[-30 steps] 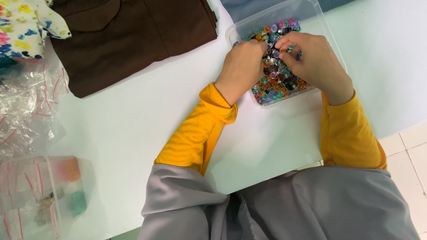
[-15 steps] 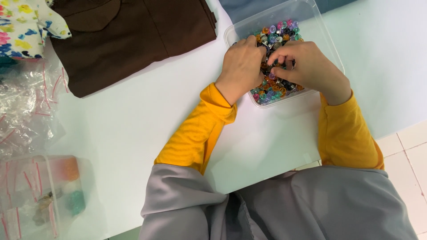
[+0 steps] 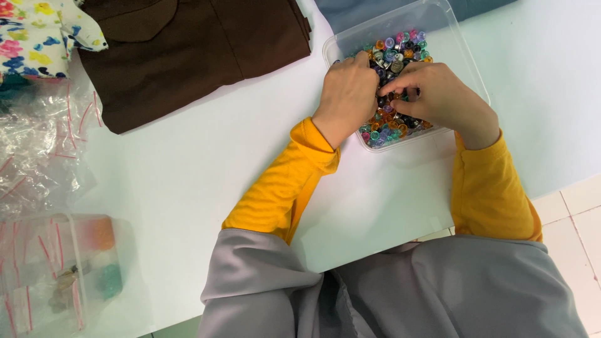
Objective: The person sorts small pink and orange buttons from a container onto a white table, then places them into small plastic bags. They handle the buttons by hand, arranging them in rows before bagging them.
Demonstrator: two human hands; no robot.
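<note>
Resting together inside the clear plastic tub (image 3: 460, 47), both hands are now meeting over the coloured beads (image 3: 394, 53). The right hand (image 3: 441, 100), which a second ago was lying further right, has slid in toward the left hand (image 3: 347, 94), and its fingers are pinching at a bead; the left hand's hold I cannot tell. The tub is sitting on a white table (image 3: 206, 181), beside a folded brown cloth (image 3: 188, 56), floral fabric (image 3: 37, 31) and plastic bags (image 3: 37, 144); pale floor tiles (image 3: 576, 213) are showing at right.

Bright, even overhead light on the white table (image 3: 188, 188), soft shadows beneath the sleeves, mild glare on plastic bags (image 3: 37, 150) at left; focus sharp.
</note>
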